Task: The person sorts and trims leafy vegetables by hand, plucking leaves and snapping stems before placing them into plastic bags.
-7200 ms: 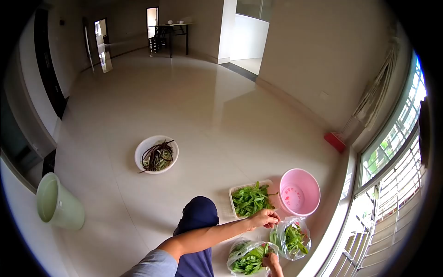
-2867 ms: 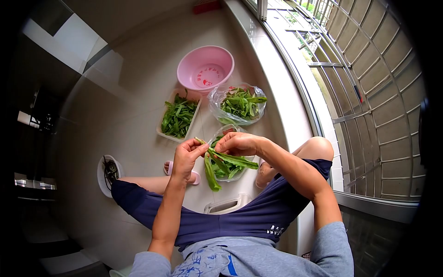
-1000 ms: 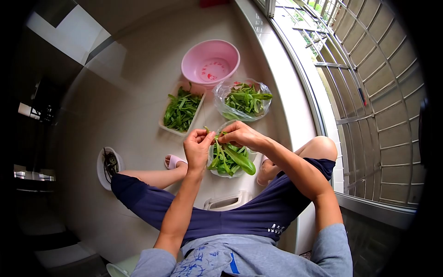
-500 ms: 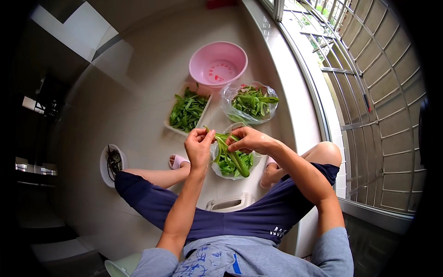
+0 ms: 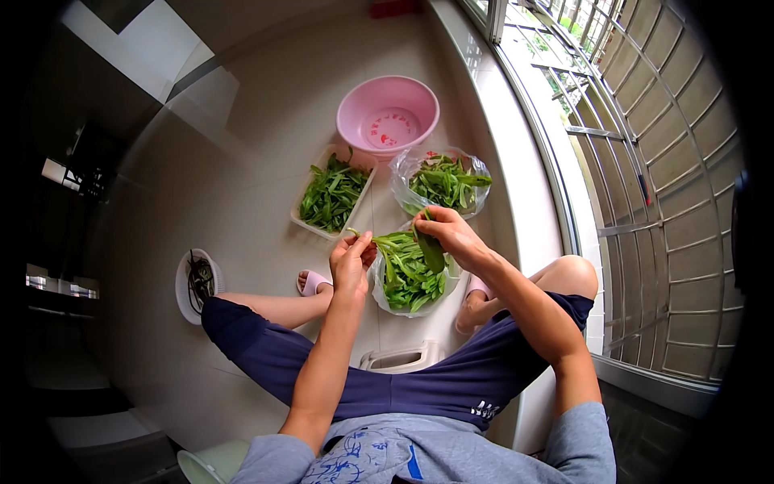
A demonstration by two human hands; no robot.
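My left hand (image 5: pixel 351 260) pinches the stem end of a leafy green stalk (image 5: pixel 389 242). Up and to the right, my right hand (image 5: pixel 445 232) grips a broad dark green leaf (image 5: pixel 431 253); whether it is still joined to the stalk I cannot tell. Below both hands, a clear plastic bag (image 5: pixel 448 297) on the floor holds loose greens (image 5: pixel 413 282). A second clear bag (image 5: pixel 401 171) of greens lies beyond my right hand. Beyond my left hand is a pale rectangular basket (image 5: pixel 301 218) filled with green leaves (image 5: pixel 330 194).
A pink basin (image 5: pixel 389 114) stands behind the basket and bag. At the left, a white round basket (image 5: pixel 185 292) holds dark, thin stalks. A pale stool (image 5: pixel 401 358) is between my legs, a green bucket (image 5: pixel 211 463) at lower left. The window ledge (image 5: pixel 516 161) runs along the right.
My right hand has moved up and away from my left hand with a leaf in it. My left hand has kept hold of the stem. The view has shifted slightly.
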